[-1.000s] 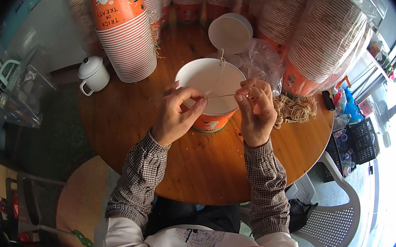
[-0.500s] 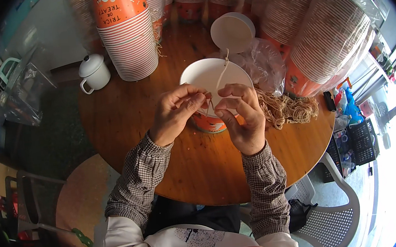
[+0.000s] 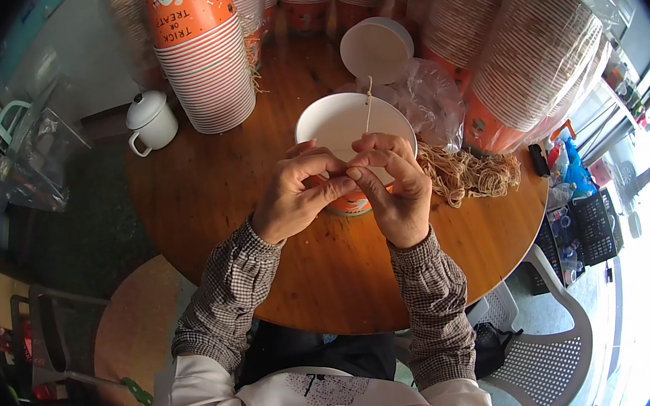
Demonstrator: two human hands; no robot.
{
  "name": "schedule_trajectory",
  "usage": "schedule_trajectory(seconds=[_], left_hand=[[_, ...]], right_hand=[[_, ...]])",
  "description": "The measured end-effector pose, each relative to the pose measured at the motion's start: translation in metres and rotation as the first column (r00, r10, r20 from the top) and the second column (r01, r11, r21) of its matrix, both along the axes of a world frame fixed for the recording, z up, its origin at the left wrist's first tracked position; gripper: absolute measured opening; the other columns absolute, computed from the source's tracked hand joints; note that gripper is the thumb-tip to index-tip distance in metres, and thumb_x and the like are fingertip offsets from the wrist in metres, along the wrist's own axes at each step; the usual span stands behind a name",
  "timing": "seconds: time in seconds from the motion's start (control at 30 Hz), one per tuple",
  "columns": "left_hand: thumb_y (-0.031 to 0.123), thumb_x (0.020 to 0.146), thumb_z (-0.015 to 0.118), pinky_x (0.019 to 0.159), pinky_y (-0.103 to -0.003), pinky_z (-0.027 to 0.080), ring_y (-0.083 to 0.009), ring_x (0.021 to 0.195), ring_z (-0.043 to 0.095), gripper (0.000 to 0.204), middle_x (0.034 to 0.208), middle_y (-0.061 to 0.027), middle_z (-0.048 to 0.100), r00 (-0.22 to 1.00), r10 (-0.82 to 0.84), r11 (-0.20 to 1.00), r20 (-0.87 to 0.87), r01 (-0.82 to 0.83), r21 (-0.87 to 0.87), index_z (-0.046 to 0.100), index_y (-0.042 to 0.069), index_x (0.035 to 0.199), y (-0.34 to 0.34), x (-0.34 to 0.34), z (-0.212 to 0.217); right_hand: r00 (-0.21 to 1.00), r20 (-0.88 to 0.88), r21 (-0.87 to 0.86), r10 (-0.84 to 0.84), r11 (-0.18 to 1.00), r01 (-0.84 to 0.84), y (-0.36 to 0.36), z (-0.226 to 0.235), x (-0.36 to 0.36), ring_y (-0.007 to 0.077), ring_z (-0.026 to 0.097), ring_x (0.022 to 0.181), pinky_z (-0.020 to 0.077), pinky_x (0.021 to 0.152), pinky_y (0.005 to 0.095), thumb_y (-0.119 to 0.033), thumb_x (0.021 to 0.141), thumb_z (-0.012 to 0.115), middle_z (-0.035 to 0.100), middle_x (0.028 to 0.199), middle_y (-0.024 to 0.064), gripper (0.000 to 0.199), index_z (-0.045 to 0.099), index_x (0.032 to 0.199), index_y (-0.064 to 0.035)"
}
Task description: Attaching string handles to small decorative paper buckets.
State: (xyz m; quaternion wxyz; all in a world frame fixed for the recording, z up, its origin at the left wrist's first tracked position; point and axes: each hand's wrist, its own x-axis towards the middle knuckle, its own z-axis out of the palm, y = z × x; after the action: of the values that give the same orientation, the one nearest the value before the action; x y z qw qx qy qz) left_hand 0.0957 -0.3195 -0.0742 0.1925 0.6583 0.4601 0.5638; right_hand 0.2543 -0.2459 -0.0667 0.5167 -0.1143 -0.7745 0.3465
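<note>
Over bench [image 3: 208,206], left hand [image 3: 293,198] and right hand [image 3: 394,188] meet, fingers [image 3: 339,187] pinched on twine [image 3: 367,105] running upright, far-pointing, above paper cup [image 3: 333,124].

Round wooden table [image 3: 208,206]: cup stacks [image 3: 207,73], white teapot [image 3: 151,122], twine pile [image 3: 467,174], bucket [image 3: 349,126].

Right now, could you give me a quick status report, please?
Left hand and right hand pinch twine over white paper bucket. Loose twine pile lies right.

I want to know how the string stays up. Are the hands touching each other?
Touching. The head view shows the left hand and right hand fingertips pressed together over the white cup, pinching the string.
</note>
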Motion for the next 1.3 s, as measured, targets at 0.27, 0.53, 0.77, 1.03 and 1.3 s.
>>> schedule_trajectory(seconds=[0.27,0.53,0.77,1.03,1.3], left_hand=[[0.016,0.091,0.065,0.082,-0.027,0.046,-0.0089,0.078,0.061,0.014,0.083,-0.0026,0.066,0.963,-0.018,0.998,0.268,0.033,-0.051,0.067,0.002,0.091,-0.004,0.007,0.002],[0.013,0.093,0.061,0.072,-0.021,0.047,-0.0052,0.079,0.057,0.014,0.087,-0.0010,0.063,0.942,0.069,0.995,0.329,-0.041,-0.090,0.064,0.000,0.093,-0.003,0.007,-0.003],[0.003,0.093,0.059,0.073,-0.023,0.052,-0.0079,0.081,0.059,0.008,0.092,-0.0037,0.060,0.946,0.156,0.987,0.285,-0.160,-0.011,0.059,-0.003,0.099,-0.001,0.008,-0.005],[0.009,0.084,0.069,0.104,-0.039,0.030,-0.0115,0.073,0.063,0.006,0.080,0.0038,0.067,0.918,0.370,0.903,-0.144,-0.319,0.287,0.067,0.010,0.089,0.000,0.005,0.004],[0.008,0.083,0.069,0.102,-0.036,0.031,-0.0115,0.074,0.063,0.006,0.079,0.0032,0.067,0.881,0.412,0.894,-0.232,-0.340,0.292,0.067,0.010,0.088,0.000,0.005,0.002]], right_hand=[[0.985,-0.165,-0.284,0.042,0.955,-0.088,0.001,0.004,0.001,0.0225,0.056,0.101,0.0428,0.090,0.0339,-0.005,0.079,0.073,0.064,0.104,0.0063,0.016,0.069,0.095,-0.0048],[0.994,0.050,0.064,-0.095,0.994,0.092,0.000,-0.002,-0.002,0.0240,0.059,0.095,0.0432,0.089,0.0353,-0.002,0.077,0.072,0.067,0.098,0.0062,0.014,0.069,0.090,-0.0050],[0.995,0.024,0.056,-0.099,0.994,0.098,-0.003,-0.001,-0.005,0.0244,0.060,0.094,0.0465,0.085,0.0346,0.002,0.076,0.069,0.066,0.093,0.0080,0.012,0.063,0.085,-0.0033],[0.996,-0.021,0.017,-0.087,0.996,0.087,-0.004,0.000,-0.005,0.0250,0.060,0.091,0.0469,0.083,0.0341,0.004,0.077,0.067,0.065,0.089,0.0091,0.012,0.062,0.086,-0.0026],[0.993,0.005,0.028,-0.121,0.992,0.121,-0.003,-0.004,-0.005,0.0254,0.060,0.089,0.0472,0.081,0.0346,0.003,0.077,0.069,0.066,0.088,0.0080,0.013,0.063,0.086,-0.0033]])
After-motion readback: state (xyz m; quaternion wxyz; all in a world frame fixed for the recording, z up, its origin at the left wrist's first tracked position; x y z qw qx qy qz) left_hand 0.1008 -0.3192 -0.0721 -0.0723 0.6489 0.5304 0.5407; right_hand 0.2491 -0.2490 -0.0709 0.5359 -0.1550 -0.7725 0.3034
